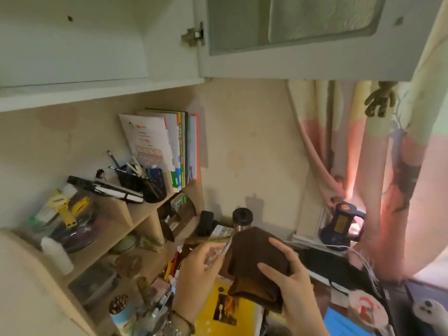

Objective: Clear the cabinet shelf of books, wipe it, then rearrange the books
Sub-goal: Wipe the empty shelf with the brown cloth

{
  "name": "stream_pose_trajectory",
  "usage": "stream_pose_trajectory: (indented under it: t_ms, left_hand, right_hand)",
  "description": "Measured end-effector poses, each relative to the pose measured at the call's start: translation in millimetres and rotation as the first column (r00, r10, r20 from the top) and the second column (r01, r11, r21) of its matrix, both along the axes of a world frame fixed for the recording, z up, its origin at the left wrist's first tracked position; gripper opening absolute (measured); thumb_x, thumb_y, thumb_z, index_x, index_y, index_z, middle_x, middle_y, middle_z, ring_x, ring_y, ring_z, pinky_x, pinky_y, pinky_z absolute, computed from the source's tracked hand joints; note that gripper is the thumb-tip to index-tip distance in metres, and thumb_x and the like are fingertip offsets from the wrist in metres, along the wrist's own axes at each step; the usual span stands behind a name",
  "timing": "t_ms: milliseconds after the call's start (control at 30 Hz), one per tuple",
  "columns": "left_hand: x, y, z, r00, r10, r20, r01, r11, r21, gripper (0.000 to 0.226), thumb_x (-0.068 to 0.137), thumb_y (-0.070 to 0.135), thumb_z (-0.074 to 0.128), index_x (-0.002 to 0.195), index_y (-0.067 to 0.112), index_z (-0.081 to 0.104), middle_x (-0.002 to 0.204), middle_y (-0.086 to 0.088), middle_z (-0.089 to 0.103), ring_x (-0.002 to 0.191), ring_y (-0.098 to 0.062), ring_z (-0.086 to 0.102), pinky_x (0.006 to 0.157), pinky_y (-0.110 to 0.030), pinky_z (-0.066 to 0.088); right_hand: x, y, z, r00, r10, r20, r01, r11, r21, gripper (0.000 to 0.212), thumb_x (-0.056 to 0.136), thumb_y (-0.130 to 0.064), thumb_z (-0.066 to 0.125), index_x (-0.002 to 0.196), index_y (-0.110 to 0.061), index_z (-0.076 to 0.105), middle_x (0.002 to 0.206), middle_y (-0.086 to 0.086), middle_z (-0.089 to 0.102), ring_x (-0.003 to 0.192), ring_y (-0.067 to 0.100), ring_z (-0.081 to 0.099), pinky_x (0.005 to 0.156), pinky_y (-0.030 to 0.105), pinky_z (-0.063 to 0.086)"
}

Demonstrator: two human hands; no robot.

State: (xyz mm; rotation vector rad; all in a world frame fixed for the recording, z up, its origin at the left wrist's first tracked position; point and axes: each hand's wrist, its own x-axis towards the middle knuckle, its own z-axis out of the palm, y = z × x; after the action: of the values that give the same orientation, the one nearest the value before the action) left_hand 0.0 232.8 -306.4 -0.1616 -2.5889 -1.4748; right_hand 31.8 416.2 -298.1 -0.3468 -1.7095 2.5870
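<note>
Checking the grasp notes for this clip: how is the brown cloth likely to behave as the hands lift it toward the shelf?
The brown cloth probably handles floppy: it lies folded and its lower edge sags below the right hand. It looks light, since the fingers hold it without strain. It seems unlikely to slip, as the left hand steadies its other side.

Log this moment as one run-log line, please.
stage: shelf emptied, wipe pending | cabinet shelf: bare, door open | right hand: holds brown cloth | left hand: touches cloth edge | books: upright on lower shelf
</note>
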Motion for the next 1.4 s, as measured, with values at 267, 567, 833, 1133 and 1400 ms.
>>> stream_pose_trajectory:
  t_ms: [267, 567, 833, 1133, 1400]
  left_hand:
    - [-60, -21, 71, 0.978, -0.093, -0.184, 0.064, 0.985, -0.159, 0.020, 0.090, 0.028, 0.060, 0.110, 0.034, 0.061, 0.108, 0.020, 0.062, 0.103, 0.003, 0.057, 0.085, -0.015, 0.049]
    - [-121, -62, 199, 0.867, -0.075, -0.493, -0.139, 0.913, -0.384, 0.026, 0.093, 0.031, 0.055, 0.119, 0.030, 0.059, 0.120, 0.016, 0.058, 0.113, -0.001, 0.049, 0.090, -0.014, 0.036]
    - [-165, -113, 297, 0.680, 0.031, -0.732, -0.581, 0.632, -0.513, 0.035, 0.091, 0.035, 0.053, 0.123, 0.024, 0.057, 0.120, 0.004, 0.061, 0.114, -0.018, 0.048, 0.091, -0.032, 0.035]
    - [-194, -142, 312, 0.857, 0.209, -0.472, -0.496, 0.583, -0.643, 0.034, 0.090, 0.040, 0.054, 0.122, 0.026, 0.057, 0.118, 0.000, 0.059, 0.110, -0.021, 0.052, 0.081, -0.032, 0.040]
    - [-198, -147, 312, 0.880, 0.237, -0.412, -0.457, 0.662, -0.594, 0.030, 0.089, 0.041, 0.057, 0.117, 0.029, 0.061, 0.113, 0.005, 0.061, 0.099, -0.015, 0.056, 0.078, -0.028, 0.043]
  right_hand:
    - [-51, -31, 63, 0.993, -0.012, -0.116, 0.016, 0.999, 0.038, 0.046, 0.076, -0.003, 0.075, 0.110, -0.033, 0.065, 0.114, 0.003, 0.056, 0.091, 0.029, 0.064, 0.059, 0.034, 0.058]
    - [-130, -71, 136, 0.953, 0.053, -0.298, -0.017, 0.992, 0.122, 0.049, 0.075, 0.000, 0.076, 0.105, -0.037, 0.066, 0.113, 0.001, 0.058, 0.094, 0.031, 0.067, 0.069, 0.043, 0.060]
    - [-196, -93, 204, 0.885, 0.067, -0.461, 0.004, 0.988, 0.152, 0.063, 0.076, 0.004, 0.074, 0.118, -0.038, 0.056, 0.117, 0.000, 0.055, 0.102, 0.029, 0.063, 0.075, 0.049, 0.059]
    - [-267, -128, 267, 0.828, 0.020, -0.560, 0.099, 0.979, 0.180, 0.098, 0.076, 0.012, 0.070, 0.145, -0.039, 0.022, 0.134, 0.008, 0.050, 0.111, 0.024, 0.060, 0.084, 0.041, 0.057]
    - [-306, -164, 305, 0.811, 0.005, -0.585, 0.222, 0.923, 0.315, 0.091, 0.080, 0.013, 0.061, 0.150, -0.023, 0.015, 0.107, 0.006, 0.061, 0.088, 0.018, 0.062, 0.082, 0.036, 0.056]
